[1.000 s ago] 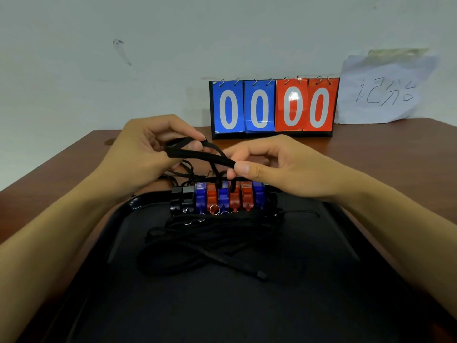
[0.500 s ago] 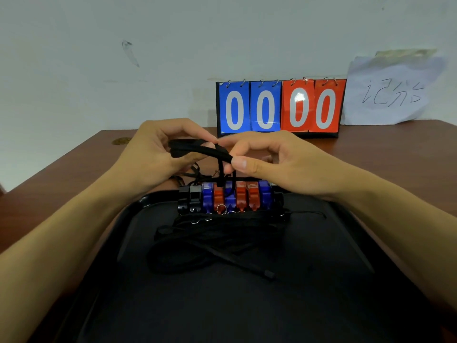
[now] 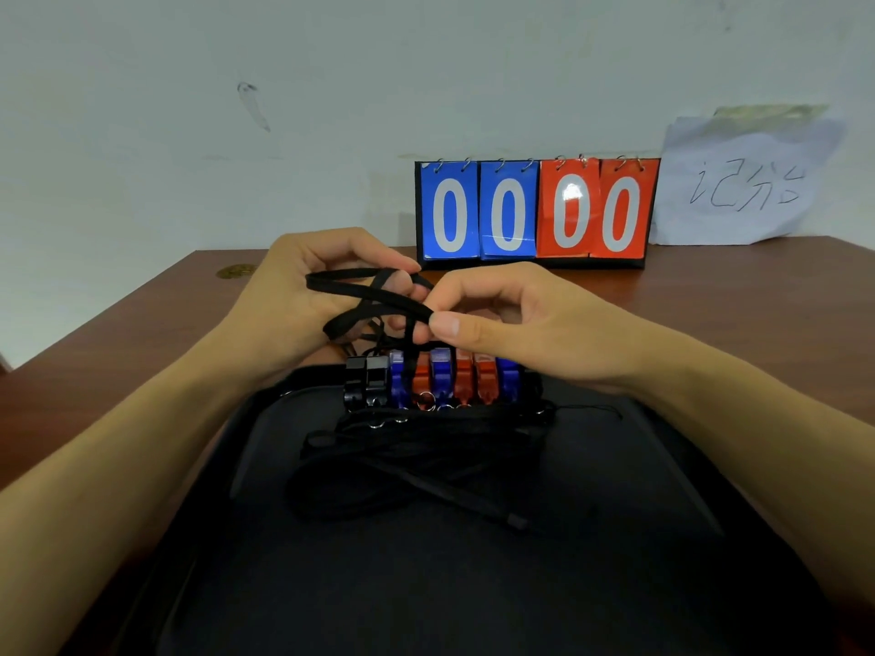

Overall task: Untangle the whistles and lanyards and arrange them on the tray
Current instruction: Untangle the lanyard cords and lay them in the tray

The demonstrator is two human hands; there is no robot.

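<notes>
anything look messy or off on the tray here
Yes: the lanyards lie in a tangled black heap in front of the whistles on the tray. The whistles themselves stand in a neat row.

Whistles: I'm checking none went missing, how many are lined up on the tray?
8, in one row at the tray's far edge: two black, then blue, red, blue, two red, blue. Others may hide under the hands.

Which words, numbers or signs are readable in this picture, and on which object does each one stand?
"00" in white on the blue cards of the flip scoreboard.
"00" in white on its red cards.
"记分" handwritten on the white paper sheet against the wall.
The whistles show no readable text.
</notes>
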